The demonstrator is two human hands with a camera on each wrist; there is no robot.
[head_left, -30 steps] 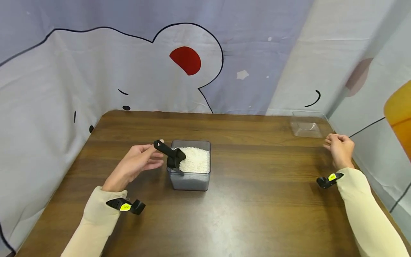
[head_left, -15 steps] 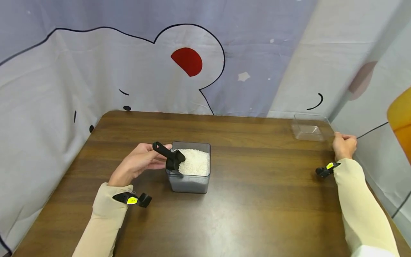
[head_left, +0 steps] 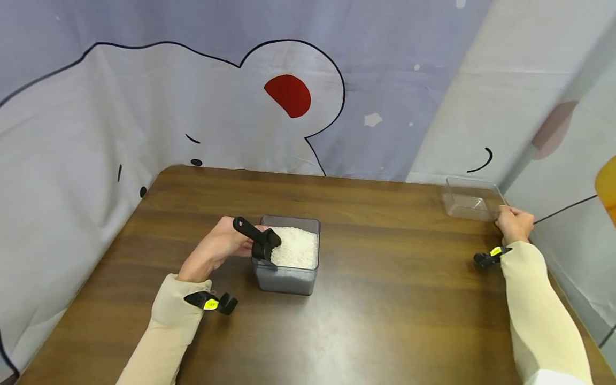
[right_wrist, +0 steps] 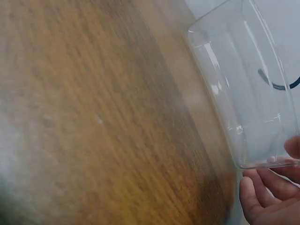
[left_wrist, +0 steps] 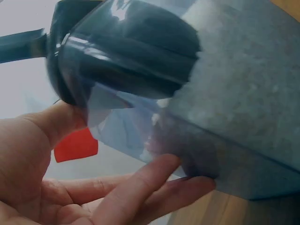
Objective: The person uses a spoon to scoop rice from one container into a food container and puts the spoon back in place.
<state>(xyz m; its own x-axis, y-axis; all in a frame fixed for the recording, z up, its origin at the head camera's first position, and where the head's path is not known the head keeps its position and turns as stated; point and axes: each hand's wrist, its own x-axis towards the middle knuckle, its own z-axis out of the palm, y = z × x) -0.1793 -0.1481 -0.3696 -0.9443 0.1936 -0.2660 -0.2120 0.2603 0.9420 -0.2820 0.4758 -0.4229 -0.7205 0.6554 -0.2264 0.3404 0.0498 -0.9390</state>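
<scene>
White rice fills a grey see-through square container left of centre in the head view. A black scoop hangs at its left wall, handle sticking up and outward. My left hand grips that container's left side. In the left wrist view the thumb is at the rim near the scoop, with the fingers against the outer wall. At the table's far right corner stands a clear plastic tray. My right hand pinches its near right corner, thumb over the rim, fingers outside.
The brown wooden table ends against a printed curtain at the back and right. An orange-yellow object shows at the right edge of the head view.
My left hand has moved right and closed onto the rice container's side. The right hand has reached the clear tray's corner and taken hold. The head view has shifted slightly.
</scene>
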